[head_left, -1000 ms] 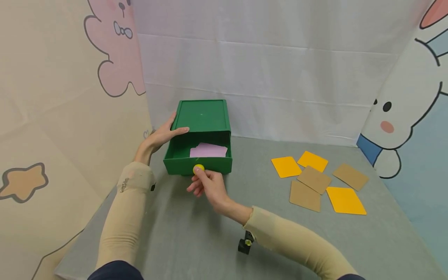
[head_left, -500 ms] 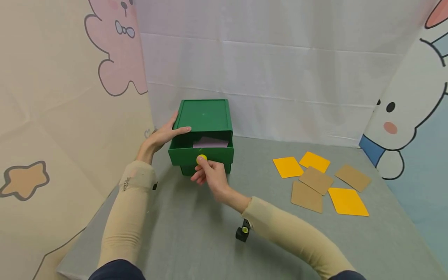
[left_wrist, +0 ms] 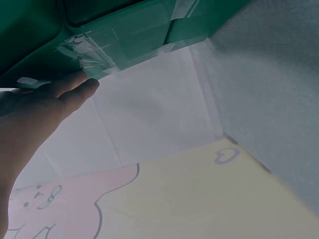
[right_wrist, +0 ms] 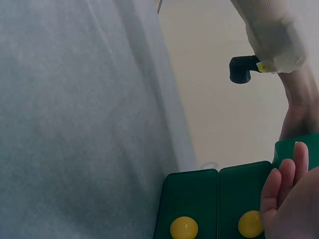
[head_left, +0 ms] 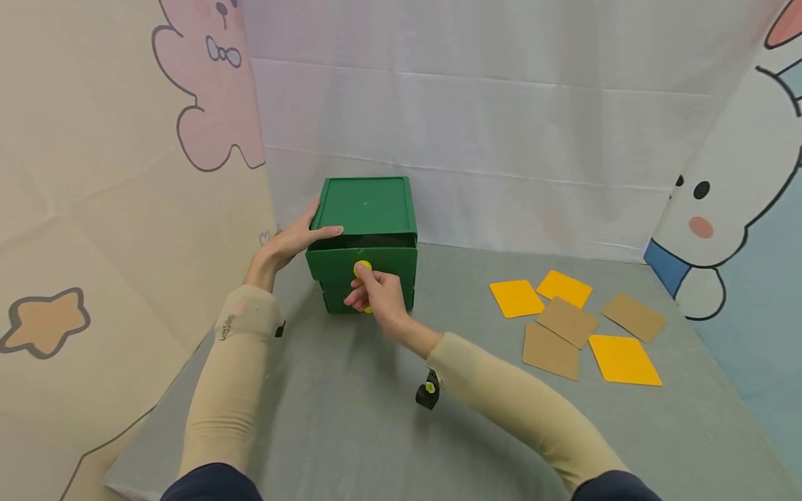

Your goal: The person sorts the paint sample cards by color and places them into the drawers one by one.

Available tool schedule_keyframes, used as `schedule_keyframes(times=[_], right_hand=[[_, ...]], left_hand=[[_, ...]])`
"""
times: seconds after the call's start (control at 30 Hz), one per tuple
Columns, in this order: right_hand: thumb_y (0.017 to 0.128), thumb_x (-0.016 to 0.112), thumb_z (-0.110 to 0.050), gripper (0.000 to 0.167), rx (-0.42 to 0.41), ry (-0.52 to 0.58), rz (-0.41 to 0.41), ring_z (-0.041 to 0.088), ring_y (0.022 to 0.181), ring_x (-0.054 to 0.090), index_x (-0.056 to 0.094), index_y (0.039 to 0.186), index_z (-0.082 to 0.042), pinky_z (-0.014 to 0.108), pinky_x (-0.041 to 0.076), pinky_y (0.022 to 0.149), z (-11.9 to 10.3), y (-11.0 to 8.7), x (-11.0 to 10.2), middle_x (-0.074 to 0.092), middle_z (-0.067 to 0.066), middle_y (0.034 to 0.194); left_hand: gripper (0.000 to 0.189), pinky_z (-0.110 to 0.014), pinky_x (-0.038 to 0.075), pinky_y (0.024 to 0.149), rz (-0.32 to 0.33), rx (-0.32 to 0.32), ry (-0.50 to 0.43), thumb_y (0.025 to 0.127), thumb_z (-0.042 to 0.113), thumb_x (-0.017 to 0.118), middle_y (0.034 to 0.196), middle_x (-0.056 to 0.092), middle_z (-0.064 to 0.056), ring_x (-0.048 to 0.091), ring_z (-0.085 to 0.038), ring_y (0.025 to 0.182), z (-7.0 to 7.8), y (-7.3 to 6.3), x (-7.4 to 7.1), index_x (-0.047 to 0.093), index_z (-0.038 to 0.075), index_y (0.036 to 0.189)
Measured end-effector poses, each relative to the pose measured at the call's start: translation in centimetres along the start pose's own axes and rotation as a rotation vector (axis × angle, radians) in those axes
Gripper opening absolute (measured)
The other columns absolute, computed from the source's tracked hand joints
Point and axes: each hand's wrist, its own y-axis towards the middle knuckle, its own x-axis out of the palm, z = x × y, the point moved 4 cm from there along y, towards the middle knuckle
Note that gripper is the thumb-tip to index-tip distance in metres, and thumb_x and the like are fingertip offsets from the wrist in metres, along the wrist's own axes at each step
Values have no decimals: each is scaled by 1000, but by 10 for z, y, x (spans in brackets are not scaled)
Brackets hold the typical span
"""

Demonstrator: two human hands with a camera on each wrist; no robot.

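If my right hand (head_left: pixel 385 299), pinching the knob (head_left: pixel 365 264), shoves too hard, the box (head_left: pixel 370 205) could slip from my spread left hand (head_left: pixel 290 242)

A person's left hand (left_wrist: pixel 37 114) enters from the left edge, its extended fingers (left_wrist: pixel 79 97) meeting the lower edge of a dark green plastic box (left_wrist: pixel 144 30) that fills the top left. Clear, shiny, wrinkled tape (left_wrist: pixel 92 52) runs along the box just above the fingertips. Beyond hangs a creased white cloth sheet (left_wrist: pixel 154 104). Below it spreads a pale yellow printed sheet (left_wrist: pixel 199 199), bearing a pink cartoon figure (left_wrist: pixel 70 199) outlined in dark grey and a small purple heart outline (left_wrist: pixel 228 156). A grey cloth-covered table (left_wrist: pixel 279 89) occupies the right side.
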Motion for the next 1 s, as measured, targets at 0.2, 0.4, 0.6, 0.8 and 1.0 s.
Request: schedule_keyframes(times=[0.2, 0.4, 0.6, 0.8, 1.0], right_hand=[[99, 49, -45, 60, -10, -23, 3, 34, 66, 63, 62, 103, 14, 47, 58, 75, -4, 8, 2, 66, -2, 61], [99, 49, -44, 60, -22, -24, 15, 22, 61, 61, 63, 104, 14, 36, 58, 68, -4, 14, 0, 66, -1, 61], [100, 48, -45, 59, -30, -36, 12, 14, 56, 58, 63, 103, 12, 29, 56, 62, -3, 21, -2, 65, 1, 62], [100, 46, -47, 59, -33, -55, 7, 12, 52, 58, 63, 102, 9, 25, 54, 56, -2, 28, -4, 63, -1, 60], [98, 47, -50, 61, -34, -95, -23, 11, 49, 57, 64, 102, 8, 30, 56, 57, -3, 33, -7, 62, -2, 58]], left_hand=[[103, -58, 4, 120, 11, 6, 5, 91, 48, 60, 162, -19, 3, -15, -24, 150, -1, 2, -2, -19, 27, 153], [100, -59, 5, 120, 10, 24, -2, 92, 43, 59, 163, -16, 0, -12, -25, 151, 5, -5, 1, -17, 25, 154], [100, -60, 4, 120, 9, 15, -2, 92, 44, 59, 162, -17, 1, -13, -25, 151, 6, -6, 2, -18, 25, 153], [100, -60, 4, 120, 10, 6, -3, 92, 45, 59, 162, -18, 2, -14, -25, 151, 4, -6, 2, -18, 26, 153], [99, -59, 5, 120, 12, 15, -5, 92, 45, 59, 163, -16, 1, -13, -24, 151, 4, -6, 2, -17, 26, 153]])
